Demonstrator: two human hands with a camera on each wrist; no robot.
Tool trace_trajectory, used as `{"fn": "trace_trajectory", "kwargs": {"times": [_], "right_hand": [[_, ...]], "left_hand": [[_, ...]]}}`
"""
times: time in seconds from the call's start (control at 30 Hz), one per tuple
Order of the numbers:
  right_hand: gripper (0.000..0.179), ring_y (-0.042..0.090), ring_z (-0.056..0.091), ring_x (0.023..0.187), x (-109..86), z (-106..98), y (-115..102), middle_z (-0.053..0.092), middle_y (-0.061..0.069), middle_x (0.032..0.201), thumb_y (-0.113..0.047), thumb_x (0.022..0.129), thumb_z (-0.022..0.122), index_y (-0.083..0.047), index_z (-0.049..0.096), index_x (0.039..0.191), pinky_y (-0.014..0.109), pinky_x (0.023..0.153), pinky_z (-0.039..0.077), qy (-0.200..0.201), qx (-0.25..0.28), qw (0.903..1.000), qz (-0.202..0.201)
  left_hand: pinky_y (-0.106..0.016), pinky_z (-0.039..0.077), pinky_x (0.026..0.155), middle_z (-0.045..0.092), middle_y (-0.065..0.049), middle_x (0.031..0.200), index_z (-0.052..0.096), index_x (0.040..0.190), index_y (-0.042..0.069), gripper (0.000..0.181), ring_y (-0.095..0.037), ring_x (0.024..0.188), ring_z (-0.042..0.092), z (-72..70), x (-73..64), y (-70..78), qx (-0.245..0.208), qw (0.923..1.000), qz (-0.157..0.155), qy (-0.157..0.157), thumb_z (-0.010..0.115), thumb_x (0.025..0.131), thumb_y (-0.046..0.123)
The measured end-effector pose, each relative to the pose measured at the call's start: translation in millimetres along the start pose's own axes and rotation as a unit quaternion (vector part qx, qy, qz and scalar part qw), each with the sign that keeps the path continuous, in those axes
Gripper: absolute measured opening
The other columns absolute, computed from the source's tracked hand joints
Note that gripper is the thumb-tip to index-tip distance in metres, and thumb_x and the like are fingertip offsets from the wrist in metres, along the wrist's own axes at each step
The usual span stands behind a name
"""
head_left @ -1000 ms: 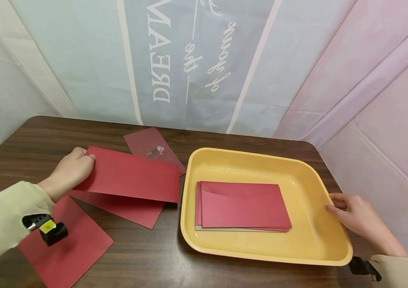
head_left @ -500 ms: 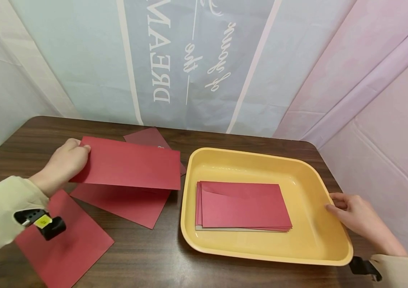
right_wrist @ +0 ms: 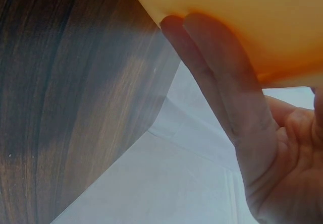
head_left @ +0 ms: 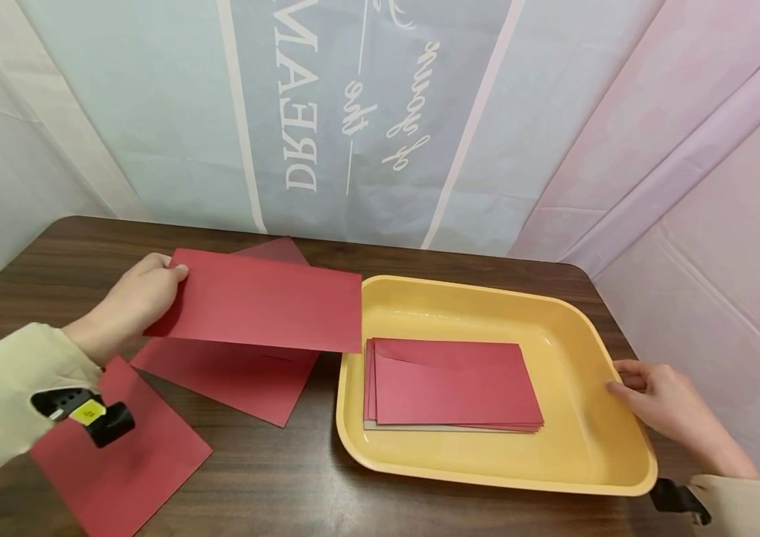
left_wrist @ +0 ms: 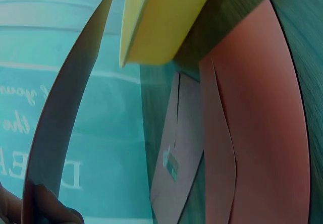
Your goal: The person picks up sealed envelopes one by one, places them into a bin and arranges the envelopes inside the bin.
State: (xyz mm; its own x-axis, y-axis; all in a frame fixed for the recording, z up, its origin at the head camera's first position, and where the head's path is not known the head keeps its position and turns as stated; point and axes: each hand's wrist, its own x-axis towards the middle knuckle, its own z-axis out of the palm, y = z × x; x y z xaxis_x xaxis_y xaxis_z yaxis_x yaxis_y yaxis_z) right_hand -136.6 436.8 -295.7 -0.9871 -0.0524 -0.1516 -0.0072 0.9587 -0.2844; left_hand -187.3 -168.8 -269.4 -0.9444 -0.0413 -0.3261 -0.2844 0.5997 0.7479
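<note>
My left hand (head_left: 141,298) pinches a red envelope (head_left: 272,302) by its left end, thumb on top. The envelope is raised over the table, its right end overlapping the left rim of a yellow plastic tray (head_left: 574,388) in the head view. In the left wrist view the held envelope (left_wrist: 60,103) shows nearly edge-on, bowed slightly. With the thumb inside and fingers outside, my right hand (head_left: 671,406) grips the tray's right wall; in the right wrist view its fingers (right_wrist: 222,62) lie along the outer side. Inside the tray lies a stack of red envelopes (head_left: 456,384).
Below the held envelope lies another red envelope (left_wrist: 272,108), its flap edge showing in the left wrist view. A darker red envelope (head_left: 279,250) lies behind, partly covered. One more red envelope (head_left: 158,455) rests at the front left. A printed cloth (head_left: 366,127) hangs behind the wooden table (head_left: 272,485).
My left hand has lifted the red envelope up off the others, then moved it right to the tray's left rim. My right hand and the tray have stayed put.
</note>
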Motion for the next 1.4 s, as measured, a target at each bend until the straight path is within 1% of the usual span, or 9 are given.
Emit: {"fn": "trace_trajectory", "kwargs": {"times": [0.17, 0.37, 0.57, 0.77, 1.03, 1.1, 1.23, 1.33, 1.4], "right_hand": [[0.043, 0.033, 0.070, 0.079, -0.4, 1, 1, 0.070, 0.025, 0.096, -0.018, 0.092, 0.062, 0.014, 0.057, 0.119, 0.043, 0.071, 0.053, 0.001, -0.002, 1.0000, -0.001], [0.044, 0.030, 0.071, 0.078, 0.0, 1, 1, 0.071, 0.025, 0.096, -0.020, 0.092, 0.062, 0.013, 0.057, 0.120, 0.039, 0.069, 0.054, -0.004, -0.002, 1.0000, 0.000], [0.042, 0.031, 0.071, 0.079, -0.5, 1, 1, 0.070, 0.026, 0.096, -0.018, 0.092, 0.061, 0.014, 0.057, 0.119, 0.040, 0.069, 0.053, 0.001, 0.001, 1.0000, -0.003], [0.042, 0.028, 0.071, 0.077, -1.4, 1, -1, 0.070, 0.026, 0.096, -0.018, 0.093, 0.061, 0.014, 0.057, 0.120, 0.030, 0.065, 0.053, -0.005, 0.009, 0.9999, -0.001], [0.042, 0.028, 0.071, 0.078, -2.6, 6, -1, 0.071, 0.025, 0.095, -0.018, 0.092, 0.061, 0.015, 0.057, 0.119, 0.027, 0.065, 0.052, -0.001, 0.006, 1.0000, 0.001], [0.042, 0.030, 0.071, 0.079, -2.8, 6, 0, 0.070, 0.025, 0.095, -0.018, 0.092, 0.061, 0.014, 0.057, 0.119, 0.030, 0.066, 0.052, 0.000, 0.005, 1.0000, 0.001], [0.042, 0.030, 0.071, 0.079, -3.1, 7, 1, 0.071, 0.025, 0.095, -0.018, 0.092, 0.061, 0.014, 0.057, 0.119, 0.025, 0.065, 0.050, 0.003, 0.006, 1.0000, 0.000], [0.042, 0.030, 0.071, 0.079, -3.2, 7, 1, 0.071, 0.024, 0.095, -0.018, 0.092, 0.061, 0.014, 0.057, 0.119, 0.026, 0.066, 0.050, 0.006, 0.004, 1.0000, -0.002], [0.043, 0.031, 0.070, 0.080, -3.1, 7, 2, 0.071, 0.025, 0.095, -0.018, 0.092, 0.061, 0.014, 0.057, 0.119, 0.027, 0.066, 0.050, 0.006, 0.004, 1.0000, -0.001]], "left_hand": [[-0.036, 0.038, 0.073, 0.040, -0.024, 0.110, 0.033, 0.123, -0.008, 0.045, -0.033, 0.095, 0.046, 12.6, -2.6, 9.8, -0.003, 0.9999, 0.009, -0.004, 0.020, 0.104, 0.030], [-0.035, 0.038, 0.073, 0.044, -0.021, 0.103, 0.035, 0.120, -0.008, 0.039, -0.029, 0.088, 0.049, 28.8, -2.9, 23.3, -0.003, 0.9997, 0.026, -0.006, 0.023, 0.104, 0.026], [-0.036, 0.037, 0.077, 0.044, -0.020, 0.100, 0.037, 0.116, -0.006, 0.034, -0.031, 0.093, 0.048, 49.5, -1.8, 36.5, -0.015, 0.9988, 0.045, -0.006, 0.025, 0.104, 0.023], [-0.040, 0.036, 0.088, 0.044, -0.022, 0.106, 0.037, 0.120, -0.008, 0.034, -0.034, 0.103, 0.045, 72.7, -1.7, 49.0, -0.024, 0.9976, 0.063, -0.017, 0.027, 0.103, 0.021], [-0.040, 0.037, 0.087, 0.044, -0.019, 0.099, 0.037, 0.110, -0.004, 0.023, -0.032, 0.099, 0.047, 99.4, -1.1, 53.1, -0.068, 0.9948, 0.072, -0.023, 0.029, 0.104, 0.017], [-0.041, 0.037, 0.088, 0.045, -0.020, 0.102, 0.037, 0.114, -0.005, 0.025, -0.032, 0.100, 0.047, 105.5, -0.1, 53.3, -0.077, 0.9940, 0.074, -0.024, 0.029, 0.104, 0.016], [-0.045, 0.033, 0.104, 0.041, -0.028, 0.128, 0.027, 0.138, -0.009, 0.042, -0.035, 0.124, 0.040, 115.8, 1.7, 56.5, -0.080, 0.9930, 0.080, -0.033, 0.028, 0.104, 0.016], [-0.045, 0.034, 0.105, 0.043, -0.028, 0.126, 0.028, 0.137, -0.009, 0.041, -0.035, 0.123, 0.042, 124.3, 3.0, 60.8, -0.083, 0.9923, 0.085, -0.035, 0.029, 0.104, 0.016], [-0.043, 0.037, 0.097, 0.047, -0.024, 0.110, 0.034, 0.128, -0.006, 0.033, -0.033, 0.110, 0.048, 130.5, 3.2, 64.2, -0.089, 0.9916, 0.087, -0.034, 0.030, 0.105, 0.016]]}}
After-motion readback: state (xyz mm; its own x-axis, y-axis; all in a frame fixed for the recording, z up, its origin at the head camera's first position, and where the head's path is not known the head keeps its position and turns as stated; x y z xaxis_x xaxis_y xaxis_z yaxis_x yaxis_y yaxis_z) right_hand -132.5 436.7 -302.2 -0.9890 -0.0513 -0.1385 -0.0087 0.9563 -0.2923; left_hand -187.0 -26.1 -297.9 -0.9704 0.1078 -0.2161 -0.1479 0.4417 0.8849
